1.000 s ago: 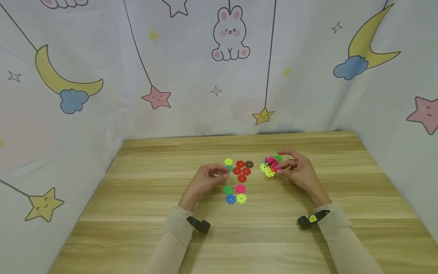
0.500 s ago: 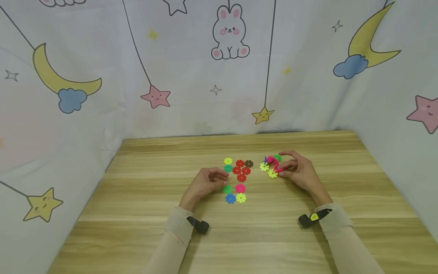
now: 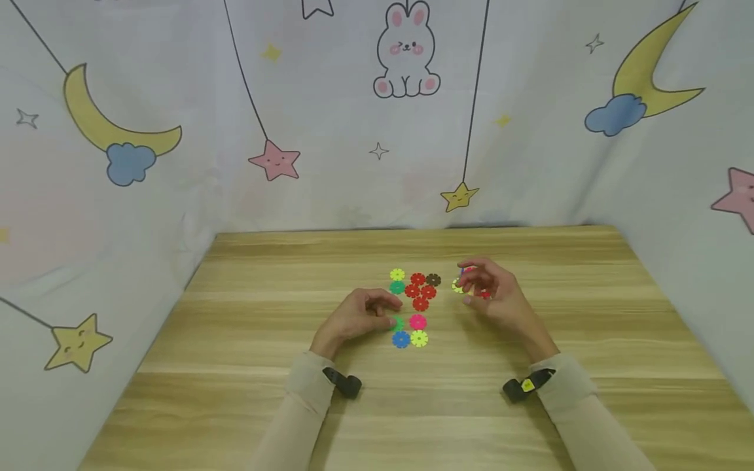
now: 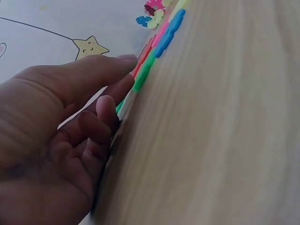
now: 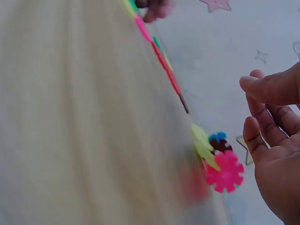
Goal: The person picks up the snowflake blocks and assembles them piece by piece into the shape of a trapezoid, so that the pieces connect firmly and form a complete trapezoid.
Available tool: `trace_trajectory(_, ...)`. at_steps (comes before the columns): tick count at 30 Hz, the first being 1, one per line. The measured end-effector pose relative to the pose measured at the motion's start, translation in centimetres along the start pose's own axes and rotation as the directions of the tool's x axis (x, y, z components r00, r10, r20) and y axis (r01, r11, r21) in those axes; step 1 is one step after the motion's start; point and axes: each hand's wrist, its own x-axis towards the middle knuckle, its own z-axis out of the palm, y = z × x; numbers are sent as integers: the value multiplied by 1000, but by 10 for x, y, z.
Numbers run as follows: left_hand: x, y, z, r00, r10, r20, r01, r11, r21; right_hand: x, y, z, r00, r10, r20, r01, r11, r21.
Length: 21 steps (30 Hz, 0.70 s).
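Note:
Flat notched discs lie on the table: several red ones [image 3: 421,304], a brown one [image 3: 432,280], a pink one [image 3: 418,322], a blue one [image 3: 401,339] and yellow ones [image 3: 419,338]. The left hand [image 3: 356,319] is beside them, its thumb tip over the edge of a green disc [image 3: 398,324]; it grips nothing visible. Loosely bent, the right hand [image 3: 501,297] hovers over a small pile at the right, fingers apart and holding nothing. In the right wrist view the pile shows a pink disc [image 5: 225,171] and a yellow one [image 5: 202,146].
The wooden table [image 3: 412,405] runs back to a white cloth backdrop [image 3: 330,131] printed with stars, moons and a rabbit. Cloth also stands at both sides. A black strap with a camera [image 3: 346,384] sits on the left wrist, another [image 3: 524,387] on the right.
The right hand has let go of a pink piece at the pile and shifted left over it. The left hand has moved slightly towards the viewer, from the upper green disc to the lower one.

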Motion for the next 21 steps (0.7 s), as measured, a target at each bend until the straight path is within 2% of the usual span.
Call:
trace_trajectory(4, 2, 2, -1, 999, 19, 35, -21, 999, 37, -1, 0, 14, 999, 27, 46, -29, 999, 29)
trace_trajectory(9, 4, 4, 1, 997, 37, 63, -43, 994, 97, -4, -1, 30, 988, 89, 128, -91, 996, 12)
trace_trajectory(13, 3, 7, 2, 997, 31, 64, -38, 992, 117, -7, -1, 47, 967, 97, 236, -94, 995, -25)
trace_trajectory(17, 3, 7, 3, 998, 23, 53, -30, 991, 127, -10, 0, 60, 935, 73, 348, -61, 997, -44)
trace_trajectory(21, 2, 6, 4, 999, 21, 44, -27, 990, 136, -11, -1, 65, 921, 56, 387, -35, 997, -62)
